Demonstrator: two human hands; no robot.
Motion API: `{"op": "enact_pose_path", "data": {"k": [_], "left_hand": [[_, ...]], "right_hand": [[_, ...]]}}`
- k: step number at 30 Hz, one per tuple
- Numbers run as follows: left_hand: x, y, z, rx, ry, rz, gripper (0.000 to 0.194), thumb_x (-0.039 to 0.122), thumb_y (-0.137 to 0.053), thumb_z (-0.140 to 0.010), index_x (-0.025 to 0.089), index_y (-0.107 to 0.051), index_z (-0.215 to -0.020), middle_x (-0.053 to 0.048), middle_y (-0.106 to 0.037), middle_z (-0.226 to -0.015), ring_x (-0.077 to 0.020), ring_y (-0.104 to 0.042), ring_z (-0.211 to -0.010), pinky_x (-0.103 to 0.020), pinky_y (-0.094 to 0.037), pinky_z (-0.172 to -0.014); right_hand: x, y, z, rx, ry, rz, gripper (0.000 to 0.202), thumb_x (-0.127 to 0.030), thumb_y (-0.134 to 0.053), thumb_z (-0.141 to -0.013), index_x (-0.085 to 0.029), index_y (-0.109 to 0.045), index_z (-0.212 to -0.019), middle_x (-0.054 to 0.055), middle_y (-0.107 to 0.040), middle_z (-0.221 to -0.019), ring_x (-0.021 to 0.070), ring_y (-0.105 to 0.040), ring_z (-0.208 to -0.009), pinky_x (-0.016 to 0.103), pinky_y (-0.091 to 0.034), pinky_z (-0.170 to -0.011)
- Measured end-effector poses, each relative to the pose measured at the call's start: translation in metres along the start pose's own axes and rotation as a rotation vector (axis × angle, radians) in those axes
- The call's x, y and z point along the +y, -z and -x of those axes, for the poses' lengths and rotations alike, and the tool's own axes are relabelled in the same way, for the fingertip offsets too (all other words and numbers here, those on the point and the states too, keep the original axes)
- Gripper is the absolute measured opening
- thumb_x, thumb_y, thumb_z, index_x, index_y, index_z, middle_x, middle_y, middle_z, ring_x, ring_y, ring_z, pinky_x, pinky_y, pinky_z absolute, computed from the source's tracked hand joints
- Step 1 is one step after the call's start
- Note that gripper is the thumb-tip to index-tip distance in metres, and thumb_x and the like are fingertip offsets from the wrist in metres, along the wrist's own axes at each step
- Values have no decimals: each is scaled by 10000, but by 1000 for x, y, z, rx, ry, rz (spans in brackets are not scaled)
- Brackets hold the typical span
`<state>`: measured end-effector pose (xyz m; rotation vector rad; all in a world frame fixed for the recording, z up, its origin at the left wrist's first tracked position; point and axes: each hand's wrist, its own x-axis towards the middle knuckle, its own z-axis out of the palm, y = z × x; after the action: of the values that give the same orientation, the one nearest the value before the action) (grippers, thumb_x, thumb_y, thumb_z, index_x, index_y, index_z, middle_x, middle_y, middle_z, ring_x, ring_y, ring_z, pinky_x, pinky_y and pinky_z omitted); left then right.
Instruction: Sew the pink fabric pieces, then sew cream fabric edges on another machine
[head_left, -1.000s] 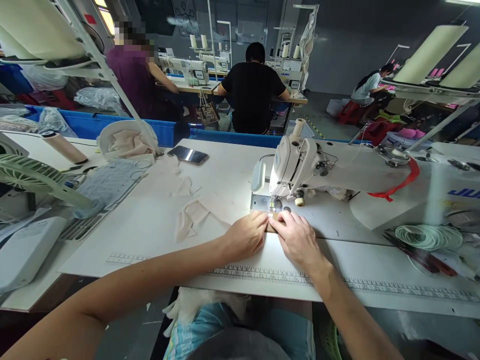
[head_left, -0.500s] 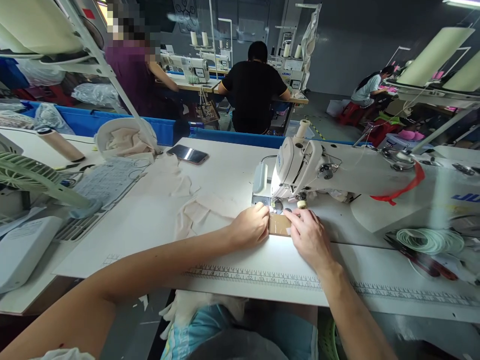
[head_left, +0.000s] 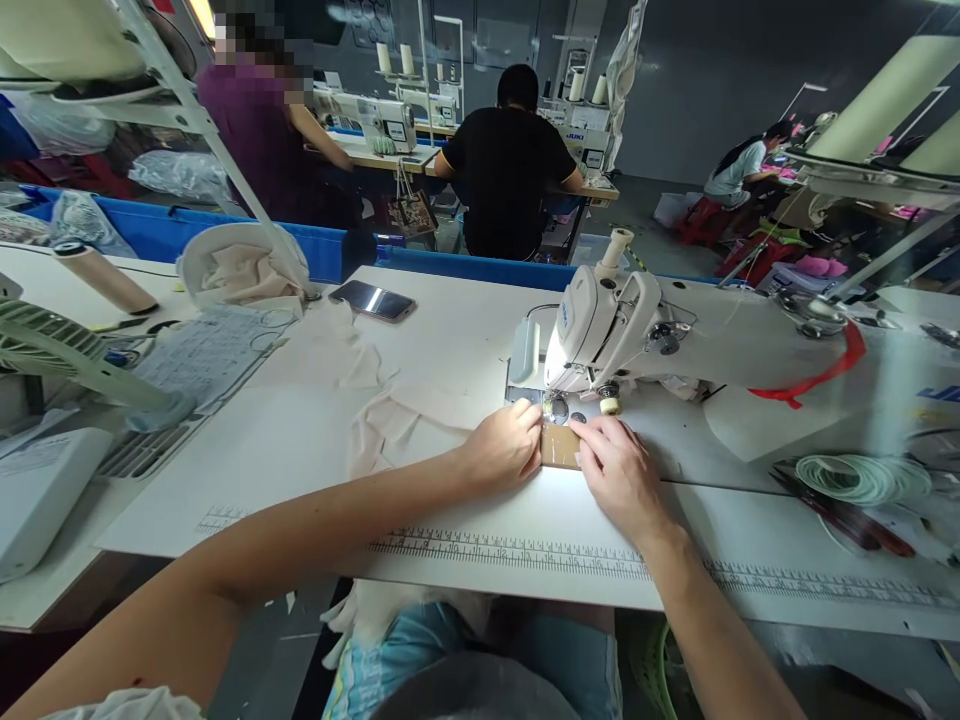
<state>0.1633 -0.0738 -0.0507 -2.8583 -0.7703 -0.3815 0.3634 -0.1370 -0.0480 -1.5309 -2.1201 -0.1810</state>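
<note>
Left fingers [head_left: 526, 419], curled, and right fingers [head_left: 600, 434], half-spread, flank a brown piece [head_left: 559, 448], grip unclear.

Light glows beneath the sewing machine [head_left: 690, 330].

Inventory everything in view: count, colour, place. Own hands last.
sewing machines: several, white, one near, others background
brown piece: one, brown, between the hands
fabric scraps: several, pale pink, left of hands
phone: one, dark, beyond scraps
tub: one, white, back left
fan: one, pale green, left edge
thread cones: several, pale, upper corners
cord coil: one, pale green, right
strip: one, red, on near machine
ruler markings: one row, dark, table front
co-workers: at least three, varied clothing, background
left hand: one, bare, at brown piece's left
right hand: one, bare, at its right
</note>
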Motion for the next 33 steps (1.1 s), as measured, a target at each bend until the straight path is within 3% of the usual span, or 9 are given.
{"op": "enact_pose_path", "data": {"k": [3, 6, 9, 12, 21, 29, 31, 33], "left_hand": [[0, 1, 0, 7, -10, 14, 265, 187, -418, -938, 81, -658, -897, -167, -623, -1032, -246, -529, -900, -358, -495, -764], [-1, 2, -1, -15, -3, 39, 273, 196, -412, -934, 75, -655, -911, -160, -625, -1024, -253, -531, -906, -361, -493, -771], [-2, 3, -2, -31, 4, 60, 276, 196, -404, -932, 76, -653, -913, -153, -623, -1006, -253, -529, -901, -362, -488, -769], [-3, 2, -2, -27, -2, 70, 284, 200, -397, -936, 86, -653, -894, -155, -621, -1002, -257, -528, -910, -366, -490, -770], [-11, -2, -6, -11, 15, 77, 280, 170, -410, -929, 82, -673, -889, -178, -633, -1074, -271, -545, -956, -380, -508, -816], [-12, 2, -10, -34, 59, 140, 278, 180, -421, -931, 73, -676, -969, -178, -650, -1119, -285, -571, -1006, -403, -504, -878], [-25, 5, -10, -6, 131, 201, 282, 163, -402, -936, 106, -671, -1000, -142, -661, -1091, -255, -586, -994, -378, -498, -881], [-42, 9, -9, 28, 239, 236, 283, 162, -392, -934, 134, -660, -1018, -119, -663, -1041, -235, -595, -954, -360, -493, -851]], "right_hand": [[6, -2, -11, 14, -132, -166, 363, -334, -387, -993, -173, -710, -1038, 120, -712, -966, 250, -658, -902, 358, -504, -789], [15, -6, -26, 18, -263, -255, 481, -504, -347, -991, -212, -669, -786, 86, -704, -760, 226, -658, -731, 317, -482, -652], [19, -8, -34, 33, -299, -264, 574, -603, -305, -979, -230, -582, -643, 56, -656, -618, 198, -623, -610, 297, -440, -584], [17, -7, -31, 53, -308, -265, 609, -651, -288, -973, -229, -556, -625, 60, -660, -621, 195, -626, -616, 294, -431, -583], [13, -9, -32, 67, -318, -238, 625, -657, -261, -984, -242, -493, -579, 45, -608, -549, 179, -574, -547, 297, -400, -571], [19, -3, -19, 80, -308, -177, 518, -514, -370, -998, -222, -560, -616, 35, -613, -559, 162, -539, -520, 277, -360, -543], [10, 4, -15, 74, -279, -122, 442, -440, -403, -999, -213, -650, -712, 46, -661, -614, 170, -567, -546, 278, -375, -545], [-10, 11, -12, 42, -184, -74, 339, -344, -421, -1001, -201, -717, -921, 77, -735, -800, 199, -644, -697, 290, -446, -623]]}}
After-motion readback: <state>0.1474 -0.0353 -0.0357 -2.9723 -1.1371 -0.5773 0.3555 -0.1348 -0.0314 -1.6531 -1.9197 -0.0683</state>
